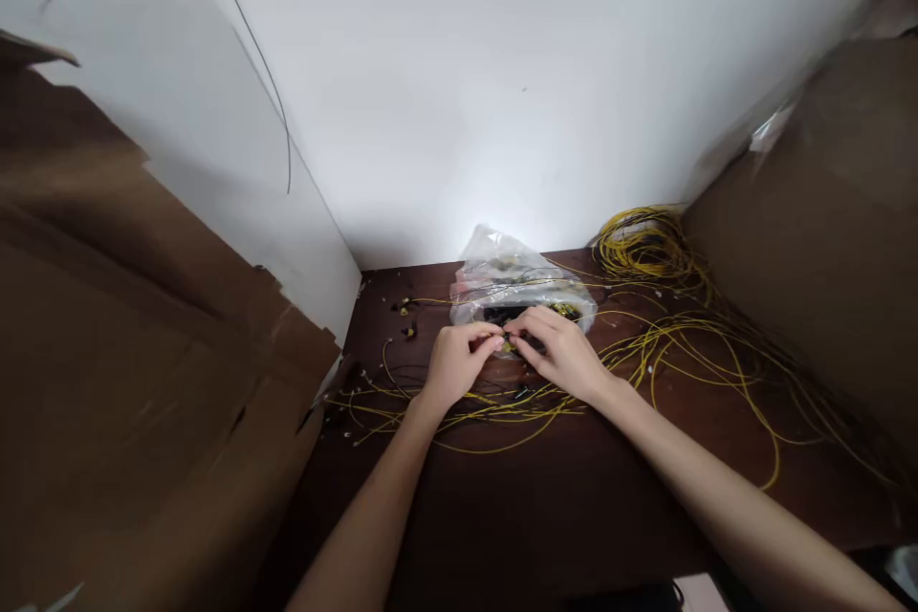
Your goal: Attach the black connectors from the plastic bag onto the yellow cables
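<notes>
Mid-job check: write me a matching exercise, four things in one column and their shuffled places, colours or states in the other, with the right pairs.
Things:
1. plastic bag
2. coiled wire
3. tabletop
4. left hand

Descriptions:
A. dark reddish-brown
B. fingertips close to those of the right hand
C. yellow, looped, right of the bag
D. see-through, just beyond the hands

Pairs: 1-D, 2-C, 3-A, 4-B

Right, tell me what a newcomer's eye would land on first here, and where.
Probably the left hand and right hand, brought close together mid-picture at a small piece too tiny to make out. Just beyond them a crumpled clear plastic bag lies on the dark table. Bright yellow wires sprawl across the table, with a coil at the back right.
</notes>
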A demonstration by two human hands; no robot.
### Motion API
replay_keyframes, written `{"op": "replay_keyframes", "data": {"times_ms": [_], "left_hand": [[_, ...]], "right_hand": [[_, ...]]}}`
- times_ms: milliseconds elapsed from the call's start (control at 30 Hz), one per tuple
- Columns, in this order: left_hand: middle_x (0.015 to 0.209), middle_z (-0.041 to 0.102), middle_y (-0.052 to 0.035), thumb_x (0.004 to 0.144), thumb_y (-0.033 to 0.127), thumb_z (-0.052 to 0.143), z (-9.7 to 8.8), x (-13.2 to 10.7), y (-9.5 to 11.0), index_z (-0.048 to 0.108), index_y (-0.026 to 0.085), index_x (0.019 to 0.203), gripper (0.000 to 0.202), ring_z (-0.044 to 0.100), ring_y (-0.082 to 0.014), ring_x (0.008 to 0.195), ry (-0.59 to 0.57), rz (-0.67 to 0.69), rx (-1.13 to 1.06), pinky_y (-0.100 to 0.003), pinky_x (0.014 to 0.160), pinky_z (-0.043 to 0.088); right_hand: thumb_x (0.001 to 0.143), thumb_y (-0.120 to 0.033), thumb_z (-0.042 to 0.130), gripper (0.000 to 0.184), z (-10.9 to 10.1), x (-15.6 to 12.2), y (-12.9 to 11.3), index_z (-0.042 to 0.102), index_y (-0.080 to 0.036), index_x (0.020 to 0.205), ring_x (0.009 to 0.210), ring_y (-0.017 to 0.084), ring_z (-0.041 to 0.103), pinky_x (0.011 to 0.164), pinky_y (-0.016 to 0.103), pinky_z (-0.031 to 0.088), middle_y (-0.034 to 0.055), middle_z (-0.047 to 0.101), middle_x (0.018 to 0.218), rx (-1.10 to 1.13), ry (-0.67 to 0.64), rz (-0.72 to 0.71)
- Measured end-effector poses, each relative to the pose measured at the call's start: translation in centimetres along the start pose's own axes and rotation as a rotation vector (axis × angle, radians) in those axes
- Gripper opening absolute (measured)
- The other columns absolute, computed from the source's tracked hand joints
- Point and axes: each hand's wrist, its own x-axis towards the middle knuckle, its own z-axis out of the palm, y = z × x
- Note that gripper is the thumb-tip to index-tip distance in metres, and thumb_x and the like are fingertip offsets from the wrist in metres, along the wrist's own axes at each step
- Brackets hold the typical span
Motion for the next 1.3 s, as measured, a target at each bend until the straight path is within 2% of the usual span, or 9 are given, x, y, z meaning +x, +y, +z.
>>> {"op": "replay_keyframes", "data": {"times_ms": [167,367,667,867,1100,1300], "left_hand": [[0.075,0.070,-0.0021,0.076,0.026,0.062,-0.1,0.0,0.1,0.071,0.017,0.089,0.018,0.057,-0.0115,0.060,0.010,-0.012,-0.025,-0.021,0.058,0.041],[0.069,0.068,-0.0023,0.075,0.027,0.063,-0.3,0.0,0.1,0.072,0.016,0.090,0.020,0.050,-0.0101,0.054,-0.016,-0.009,0.008,-0.021,0.054,0.037],[0.080,0.071,-0.0050,0.075,0.025,0.063,-0.7,0.1,0.9,0.072,0.015,0.087,0.018,0.058,-0.0133,0.064,-0.056,-0.044,-0.032,-0.022,0.058,0.040],[0.069,0.069,-0.0016,0.075,0.026,0.063,-0.8,0.1,0.6,0.072,0.016,0.086,0.017,0.051,-0.0101,0.054,-0.083,-0.016,0.001,-0.020,0.052,0.037],[0.072,0.069,-0.0028,0.074,0.024,0.062,-1.1,0.2,0.8,0.071,0.014,0.085,0.018,0.050,-0.0095,0.054,-0.055,-0.024,-0.061,-0.020,0.052,0.037],[0.073,0.070,-0.0033,0.073,0.026,0.062,-1.2,0.3,1.0,0.071,0.014,0.085,0.019,0.052,-0.0106,0.054,-0.039,-0.024,-0.073,-0.021,0.052,0.039]], "right_hand": [[0.087,-0.022,0.049,0.012,-0.1,-0.2,0.5,0.061,-0.018,0.085,0.079,0.018,0.053,0.071,0.031,0.044,0.0053,0.058,0.083,-0.009,0.002,0.049],[0.084,-0.019,0.051,0.010,-0.3,-0.1,0.4,0.059,-0.018,0.078,0.076,0.017,0.051,0.070,0.030,0.041,0.0039,0.058,0.077,-0.034,-0.013,0.045],[0.081,-0.016,0.052,0.011,-2.0,0.2,0.6,0.053,-0.017,0.071,0.072,0.015,0.047,0.070,0.028,0.037,0.0013,0.056,0.072,-0.076,-0.114,0.010],[0.084,-0.021,0.053,0.007,-1.4,0.0,0.2,0.058,-0.018,0.080,0.075,0.016,0.048,0.071,0.029,0.036,0.0022,0.058,0.074,-0.078,-0.116,0.005],[0.086,-0.018,0.051,0.011,-1.6,0.0,0.0,0.055,-0.018,0.075,0.072,0.014,0.048,0.067,0.025,0.037,0.0016,0.055,0.073,-0.004,-0.162,0.000],[0.083,-0.015,0.051,0.011,-1.8,0.1,-0.1,0.056,-0.017,0.073,0.070,0.014,0.048,0.068,0.027,0.037,0.0012,0.055,0.070,-0.047,-0.153,-0.020]]}}
